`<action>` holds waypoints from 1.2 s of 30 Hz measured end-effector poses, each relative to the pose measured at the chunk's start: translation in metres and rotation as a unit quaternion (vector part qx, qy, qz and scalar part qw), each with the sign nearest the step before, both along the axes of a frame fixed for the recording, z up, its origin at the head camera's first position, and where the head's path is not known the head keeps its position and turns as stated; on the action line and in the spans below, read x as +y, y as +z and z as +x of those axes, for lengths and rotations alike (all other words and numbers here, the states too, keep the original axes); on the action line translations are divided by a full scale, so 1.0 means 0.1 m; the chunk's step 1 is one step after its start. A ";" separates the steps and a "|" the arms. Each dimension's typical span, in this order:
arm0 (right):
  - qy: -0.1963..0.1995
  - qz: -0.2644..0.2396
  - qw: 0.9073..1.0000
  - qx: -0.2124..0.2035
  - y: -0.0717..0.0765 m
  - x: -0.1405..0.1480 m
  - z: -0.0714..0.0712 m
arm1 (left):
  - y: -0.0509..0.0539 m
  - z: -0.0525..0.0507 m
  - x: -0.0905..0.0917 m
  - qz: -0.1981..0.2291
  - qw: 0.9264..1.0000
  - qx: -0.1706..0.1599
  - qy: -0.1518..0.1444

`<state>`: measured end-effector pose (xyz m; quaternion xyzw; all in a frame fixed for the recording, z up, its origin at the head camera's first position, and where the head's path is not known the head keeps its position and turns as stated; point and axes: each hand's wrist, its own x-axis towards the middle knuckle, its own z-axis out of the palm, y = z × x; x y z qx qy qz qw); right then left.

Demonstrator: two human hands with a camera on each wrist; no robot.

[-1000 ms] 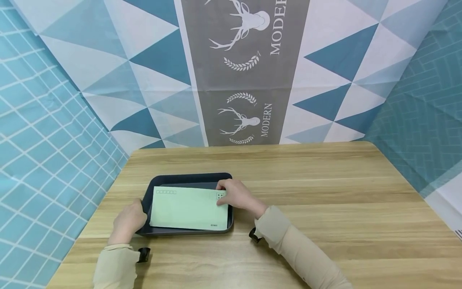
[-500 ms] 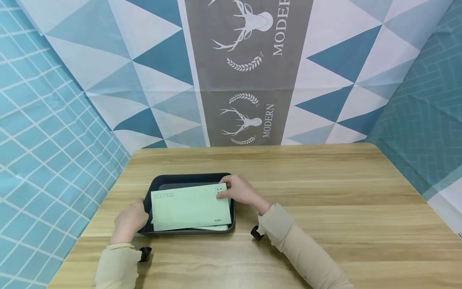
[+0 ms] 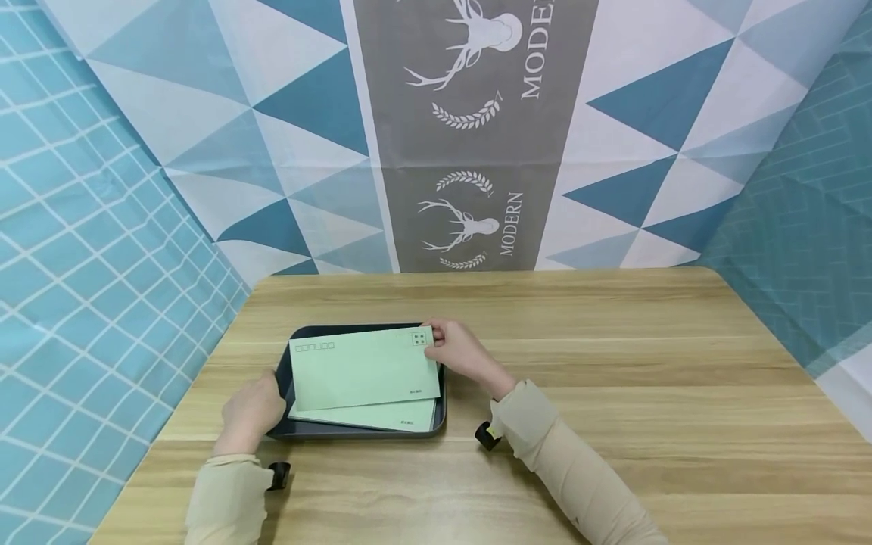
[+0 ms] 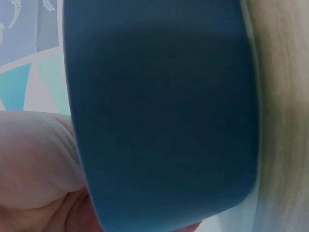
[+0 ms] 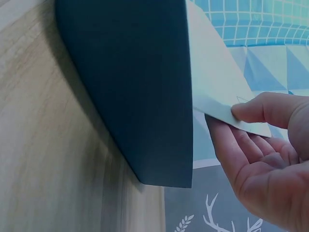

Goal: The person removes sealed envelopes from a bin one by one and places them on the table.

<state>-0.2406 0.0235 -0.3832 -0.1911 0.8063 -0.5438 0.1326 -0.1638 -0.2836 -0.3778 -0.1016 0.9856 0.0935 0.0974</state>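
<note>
A pale green envelope (image 3: 364,369) is pinched at its right end by my right hand (image 3: 466,354), thumb on top and fingers beneath. In the right wrist view, the envelope (image 5: 217,72) stands above the rim of the dark tray (image 5: 130,87). Under it, at least one more green envelope (image 3: 381,415) lies in the dark tray (image 3: 341,434). My left hand (image 3: 253,409) grips the tray's left side. From the left wrist, the tray wall (image 4: 164,116) fills most of the view, with my left hand (image 4: 38,164) at its edge.
The tray rests on a wood-grain table (image 3: 579,363), towards its left side. Patterned cloth (image 3: 470,136) hangs behind the table. Blue gridded cloth (image 3: 88,250) runs along the left, and teal cloth (image 3: 804,227) along the right.
My right hand has lifted the top envelope and moved it away from me, towards the tray's far side, uncovering the envelope beneath. My left hand keeps its hold on the tray.
</note>
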 end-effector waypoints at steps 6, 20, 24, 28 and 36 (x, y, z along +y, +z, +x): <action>-0.023 -0.013 1.000 -0.004 -0.03 0.01 -0.02 | 0.01 0.01 -0.02 0.007 1.000 0.003 -0.003; -0.079 -0.054 0.995 -0.025 -0.07 0.10 -0.19 | -0.12 0.07 -0.25 0.085 0.985 0.087 -0.119; -0.073 -0.072 0.994 -0.038 -0.08 0.11 -0.27 | -0.23 0.10 -0.33 0.152 0.978 0.070 -0.121; -0.092 -0.096 0.989 -0.065 -0.11 0.10 -0.38 | -0.33 0.14 -0.38 0.234 0.967 0.027 -0.095; -0.131 -0.163 0.971 -0.118 -0.11 0.05 -0.59 | -0.34 0.14 -0.38 0.270 0.958 0.022 -0.092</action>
